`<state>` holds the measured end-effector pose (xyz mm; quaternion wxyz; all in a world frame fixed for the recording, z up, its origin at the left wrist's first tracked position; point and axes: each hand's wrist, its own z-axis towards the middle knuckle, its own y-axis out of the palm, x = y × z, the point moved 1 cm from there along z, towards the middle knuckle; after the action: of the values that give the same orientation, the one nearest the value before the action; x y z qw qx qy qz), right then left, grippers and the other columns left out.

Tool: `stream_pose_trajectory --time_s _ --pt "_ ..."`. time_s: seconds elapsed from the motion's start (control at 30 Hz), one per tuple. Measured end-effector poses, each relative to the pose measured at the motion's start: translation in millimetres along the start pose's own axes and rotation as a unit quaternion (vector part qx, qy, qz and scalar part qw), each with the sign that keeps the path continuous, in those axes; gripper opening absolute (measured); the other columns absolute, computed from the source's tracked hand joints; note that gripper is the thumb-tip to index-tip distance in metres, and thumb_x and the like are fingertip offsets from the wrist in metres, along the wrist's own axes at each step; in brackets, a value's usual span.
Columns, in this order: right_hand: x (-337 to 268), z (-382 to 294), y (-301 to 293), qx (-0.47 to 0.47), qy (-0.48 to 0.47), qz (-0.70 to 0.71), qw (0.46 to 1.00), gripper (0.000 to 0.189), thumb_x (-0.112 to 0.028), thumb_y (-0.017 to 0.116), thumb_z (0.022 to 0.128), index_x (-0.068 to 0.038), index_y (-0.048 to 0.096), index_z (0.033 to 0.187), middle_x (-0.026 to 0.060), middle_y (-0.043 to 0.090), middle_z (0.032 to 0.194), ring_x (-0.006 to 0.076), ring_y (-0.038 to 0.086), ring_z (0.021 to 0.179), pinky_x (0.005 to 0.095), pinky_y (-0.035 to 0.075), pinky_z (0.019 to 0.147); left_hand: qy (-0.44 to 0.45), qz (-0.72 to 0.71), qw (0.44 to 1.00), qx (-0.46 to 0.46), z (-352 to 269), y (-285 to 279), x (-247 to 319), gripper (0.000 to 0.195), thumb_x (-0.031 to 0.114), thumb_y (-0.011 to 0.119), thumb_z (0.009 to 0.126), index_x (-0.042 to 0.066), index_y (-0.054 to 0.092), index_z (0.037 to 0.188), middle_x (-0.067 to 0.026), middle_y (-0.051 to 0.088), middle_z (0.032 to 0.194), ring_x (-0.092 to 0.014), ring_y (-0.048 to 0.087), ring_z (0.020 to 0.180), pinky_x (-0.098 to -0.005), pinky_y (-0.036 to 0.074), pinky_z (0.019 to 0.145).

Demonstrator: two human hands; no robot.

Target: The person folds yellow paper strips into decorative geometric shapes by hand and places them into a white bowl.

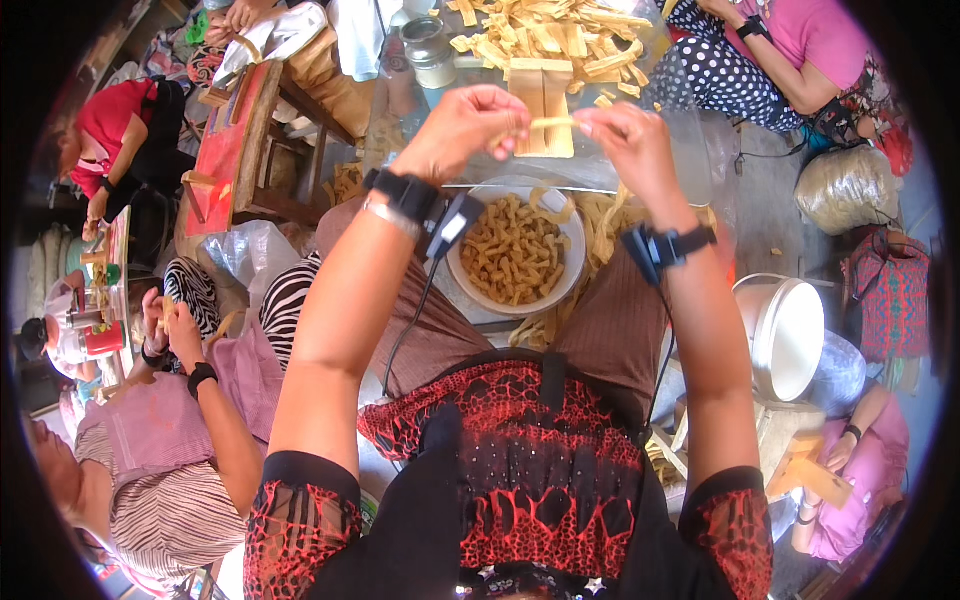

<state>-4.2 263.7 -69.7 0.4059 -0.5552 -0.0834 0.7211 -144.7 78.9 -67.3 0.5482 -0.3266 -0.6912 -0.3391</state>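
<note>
Between my two hands a narrow yellowish strip is stretched level, above a small grooved wooden board at the table's near edge. My left hand pinches its left end, and my right hand pinches the other end between thumb and fingers. Below them, between my knees, a white bowl holds many short knotted yellow-brown pieces. Behind the board a heap of loose flat strips lies on the table. More long strips hang beside the bowl on its right.
A metal-lidded jar stands at the table's back left. A red-topped wooden bench is at left, and a white bucket at right. Several people sit around, one close by on my left. Cables hang from both my wrist devices.
</note>
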Motion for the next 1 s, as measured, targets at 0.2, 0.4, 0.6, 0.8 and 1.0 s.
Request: stream_pose_trajectory --time_s 0.2,0.4,0.6,0.8,1.0 --pt "29 23 20 0.044 -0.032 -0.038 0.998 0.01 -0.015 0.071 0.081 -0.009 0.074 0.089 0.0102 0.069 0.081 0.0243 0.065 0.073 0.0334 0.052 0.066 -0.03 -0.026 0.998 0.046 27 -13 -10 0.018 0.014 0.07 0.088 0.0 0.066 0.099 -0.0063 0.068 0.084 -0.01 0.063 0.065 -0.0216 0.055 0.062" --pt "45 26 30 0.042 -0.084 -0.162 0.982 0.008 -0.017 0.068 0.084 -0.012 0.073 0.086 0.009 0.069 0.08 0.0245 0.066 0.072 0.0325 0.052 0.065 -0.035 -0.001 0.998 0.057 38 -14 -15 0.018 0.013 0.068 0.088 -0.002 0.066 0.1 -0.0074 0.068 0.084 -0.012 0.065 0.068 -0.0229 0.056 0.064" --pt "34 0 -2 0.08 0.127 -0.025 0.988 0.013 -0.016 0.053 0.096 -0.008 0.062 0.1 0.0025 0.072 0.08 0.0183 0.07 0.075 0.0286 0.052 0.068 -0.05 -0.086 0.995 0.01 -1 -6 -16 0.024 0.015 0.051 0.098 -0.004 0.063 0.108 -0.0103 0.068 0.092 -0.016 0.067 0.078 -0.0271 0.057 0.074" --pt "-38 -61 -2 0.146 0.023 0.155 0.977 0.013 -0.012 0.05 0.097 -0.001 0.051 0.103 0.0121 0.07 0.093 0.0171 0.066 0.09 0.0282 0.049 0.078 0.12 0.25 0.941 0.194 -76 39 -38 0.022 0.017 0.058 0.095 -0.001 0.07 0.095 -0.0063 0.069 0.082 -0.008 0.061 0.069 -0.0218 0.049 0.063" --pt "-121 -144 48 -0.061 -0.133 0.21 0.967 0.009 -0.005 0.066 0.082 -0.005 0.061 0.09 0.0113 0.062 0.086 0.0294 0.062 0.082 0.0359 0.048 0.075 -0.185 -0.237 0.953 -0.032 -124 84 -55 0.033 0.034 0.059 0.094 0.002 0.064 0.102 -0.0082 0.068 0.089 -0.014 0.066 0.076 -0.0249 0.054 0.066"
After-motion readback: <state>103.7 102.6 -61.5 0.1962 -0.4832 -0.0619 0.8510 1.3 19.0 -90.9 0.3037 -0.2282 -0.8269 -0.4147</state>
